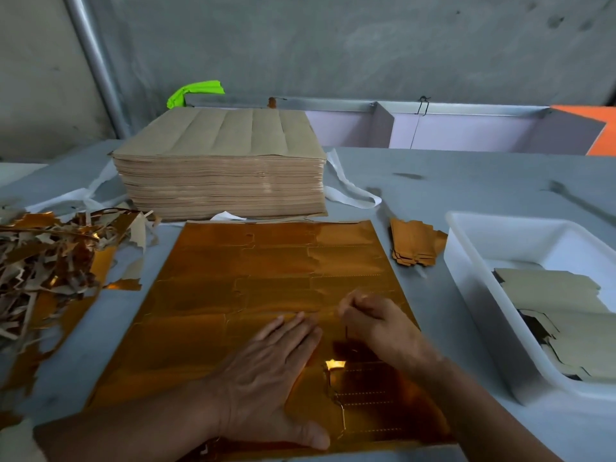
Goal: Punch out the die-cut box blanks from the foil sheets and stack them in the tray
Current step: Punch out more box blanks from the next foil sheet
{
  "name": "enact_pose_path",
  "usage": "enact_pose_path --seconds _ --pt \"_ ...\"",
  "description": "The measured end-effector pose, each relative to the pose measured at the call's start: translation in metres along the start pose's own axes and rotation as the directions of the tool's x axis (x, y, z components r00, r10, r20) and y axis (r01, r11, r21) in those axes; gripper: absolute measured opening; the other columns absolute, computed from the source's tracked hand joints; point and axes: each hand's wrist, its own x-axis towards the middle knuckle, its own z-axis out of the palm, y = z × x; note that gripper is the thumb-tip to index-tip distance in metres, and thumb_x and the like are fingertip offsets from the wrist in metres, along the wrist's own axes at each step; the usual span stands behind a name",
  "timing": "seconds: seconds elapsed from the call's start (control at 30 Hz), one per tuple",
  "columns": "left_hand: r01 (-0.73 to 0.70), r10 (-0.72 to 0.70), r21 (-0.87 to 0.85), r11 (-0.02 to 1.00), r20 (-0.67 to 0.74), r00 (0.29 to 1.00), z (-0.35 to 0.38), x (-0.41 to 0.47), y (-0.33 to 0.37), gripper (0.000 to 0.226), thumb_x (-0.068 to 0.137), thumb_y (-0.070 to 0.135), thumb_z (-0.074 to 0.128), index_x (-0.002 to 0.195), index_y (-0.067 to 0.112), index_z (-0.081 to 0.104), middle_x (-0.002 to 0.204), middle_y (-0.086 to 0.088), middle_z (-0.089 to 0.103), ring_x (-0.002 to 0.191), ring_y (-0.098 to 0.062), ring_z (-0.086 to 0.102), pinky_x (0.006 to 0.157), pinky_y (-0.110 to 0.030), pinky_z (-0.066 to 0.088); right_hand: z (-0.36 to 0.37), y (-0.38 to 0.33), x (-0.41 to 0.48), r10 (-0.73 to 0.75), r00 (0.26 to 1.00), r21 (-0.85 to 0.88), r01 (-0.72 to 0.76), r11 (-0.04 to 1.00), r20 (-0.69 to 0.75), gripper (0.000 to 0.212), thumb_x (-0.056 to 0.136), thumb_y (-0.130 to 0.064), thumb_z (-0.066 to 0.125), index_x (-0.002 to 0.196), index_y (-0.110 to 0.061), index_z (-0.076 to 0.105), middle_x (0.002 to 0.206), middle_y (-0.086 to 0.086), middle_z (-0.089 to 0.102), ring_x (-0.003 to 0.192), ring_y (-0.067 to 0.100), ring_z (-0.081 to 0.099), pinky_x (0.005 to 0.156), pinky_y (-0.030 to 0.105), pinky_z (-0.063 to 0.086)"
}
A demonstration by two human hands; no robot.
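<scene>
The white tray (533,241) at the worktop's right edge holds punched blanks (550,288), tan side up. The gold foil sheet (266,278) lies at the near edge. On it, the left hand (266,371) presses with fingers flat and released. The right hand (376,325) rests with fingers curled; I cannot tell if it is grasping anything.

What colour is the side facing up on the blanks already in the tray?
Plain tan-beige, not gold, on the blanks in the white tray; head view.

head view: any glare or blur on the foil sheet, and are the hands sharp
Head view: one bright glare spot on the foil sheet between the hands; the right hand is blurred around its fingers; the left hand, flat on the sheet, is sharper; overall light is dim.
</scene>
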Motion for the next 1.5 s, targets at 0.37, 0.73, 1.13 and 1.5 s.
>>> enact_pose_path --seconds 0.37,0.73,1.13,1.5 --pt "-0.047 0.050 0.026 0.999 -0.128 0.991 0.026 0.015 -0.018 0.128 0.063 0.104 0.021 0.153 0.025 -0.025 0.153 0.014 -0.043 0.142 -0.003 -0.036 0.118 -0.035 -0.016 0.017 -0.043 -0.019 0.231 0.867 -0.646 0.129 0.752 0.442 0.026 0.093 -0.040 0.062 0.090 -0.014 0.065 0.084 0.001 0.072 0.071 0.006 0.064 0.069 0.021 0.049" --pt "-0.022 0.021 -0.025 0.999 -0.046 0.999 0.013 0.010 -0.011 0.131 0.060 0.104 0.025 0.151 0.027 -0.029 0.149 0.017 -0.048 0.134 0.002 -0.044 0.109 -0.026 -0.032 -0.005 -0.005 -0.011 0.180 0.944 0.309 -0.265 0.913 0.276 0.025 0.093 -0.027 0.065 0.074 -0.018 0.053 0.058 -0.002 0.056 0.041 0.006 0.039 0.039 0.018 0.024" --pt "0.055 -0.035 -0.285 0.957 0.074 0.997 -0.003 0.013 -0.017 0.114 0.066 0.096 0.040 0.151 0.047 -0.018 0.138 0.045 -0.040 0.125 0.016 -0.041 0.106 -0.021 -0.025 0.000 -0.024 0.015 0.322 0.942 0.660 -0.300 0.689 0.093 0.023 0.103 -0.030 0.047 0.104 -0.009 0.057 0.077 0.005 0.067 0.061 0.012 0.058 0.053 0.025 0.043" --pt "0.084 -0.501 -0.989 0.124 0.011 0.865 -0.066 0.037 -0.013 0.030 0.093 0.048 0.059 0.108 0.023 0.064 0.100 -0.001 0.072 0.078 -0.014 0.067 0.077 -0.032 0.049 0.021 -0.049 0.033 0.304 0.952 0.627 -0.219 0.748 -0.030 0.033 0.103 -0.036 0.044 0.099 -0.010 0.063 0.075 0.003 0.067 0.073 0.018 0.058 0.067 0.034 0.045"
